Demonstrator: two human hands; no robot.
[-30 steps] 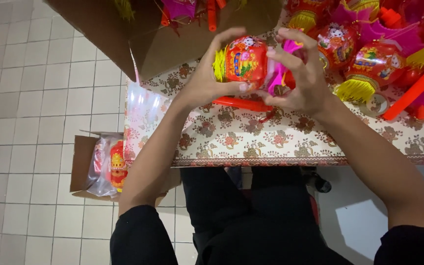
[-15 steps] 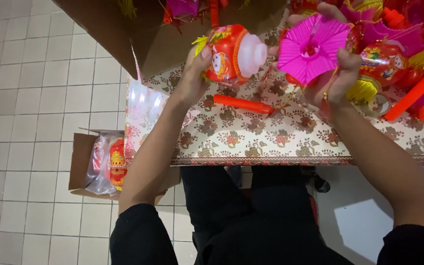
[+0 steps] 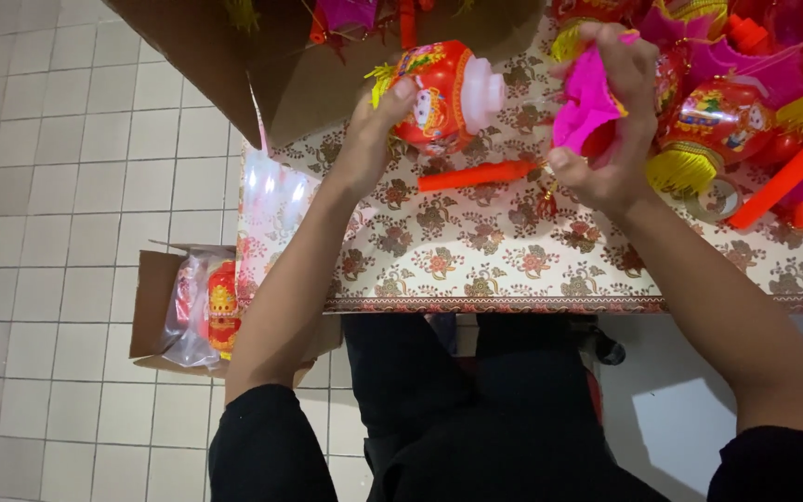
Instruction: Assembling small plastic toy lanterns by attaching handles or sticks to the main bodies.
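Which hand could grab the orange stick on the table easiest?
Probably the right hand. It hovers just beside the orange stick, holding only a scrunched pink paper piece. The left hand is full with the red lantern.

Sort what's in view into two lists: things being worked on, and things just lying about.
In hand:
- red lantern body, in left hand
- pink paper fan piece, in right hand

Lying about:
- orange stick
- finished lanterns
- floor box
- tape roll

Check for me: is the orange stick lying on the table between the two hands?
Yes, the orange stick lies flat on the patterned table, untouched by either hand.
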